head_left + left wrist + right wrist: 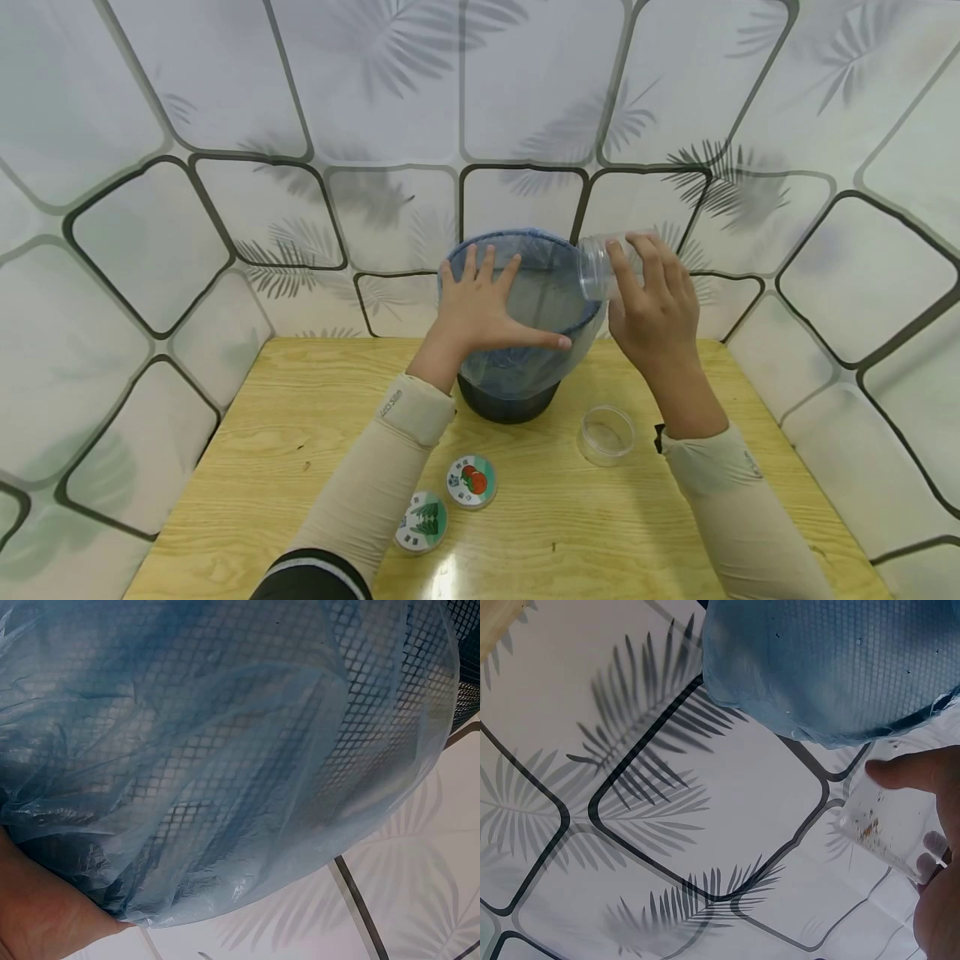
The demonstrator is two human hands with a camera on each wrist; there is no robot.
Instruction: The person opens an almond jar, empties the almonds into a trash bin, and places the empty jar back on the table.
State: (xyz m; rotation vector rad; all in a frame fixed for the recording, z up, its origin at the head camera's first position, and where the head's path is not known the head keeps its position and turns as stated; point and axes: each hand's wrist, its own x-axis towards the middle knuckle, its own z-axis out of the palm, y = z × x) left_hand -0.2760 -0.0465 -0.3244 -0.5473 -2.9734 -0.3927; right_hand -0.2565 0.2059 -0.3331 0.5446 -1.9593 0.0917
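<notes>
A mesh trash bin (504, 410) lined with a thin blue plastic bag (525, 379) stands tilted at the back of the table, its mouth facing up and toward me. My left hand (480, 310) lies spread across the near side of the mouth, fingers straight, thumb at the rim. In the left wrist view part of that hand (52, 911) meets the bag's edge. My right hand (660, 308) grips a clear plastic jar (596, 268), tipped sideways with its mouth at the bin's right rim. Small brown bits cling inside the jar (877, 825) in the right wrist view.
A clear round plastic container (607, 435) sits on the wooden table (300, 417) right of the bin. Two round lids lie nearer: one with tomatoes (472, 482), one with green leaves (422, 522), partly behind my left sleeve. Patterned curtain walls (397, 217) enclose the table.
</notes>
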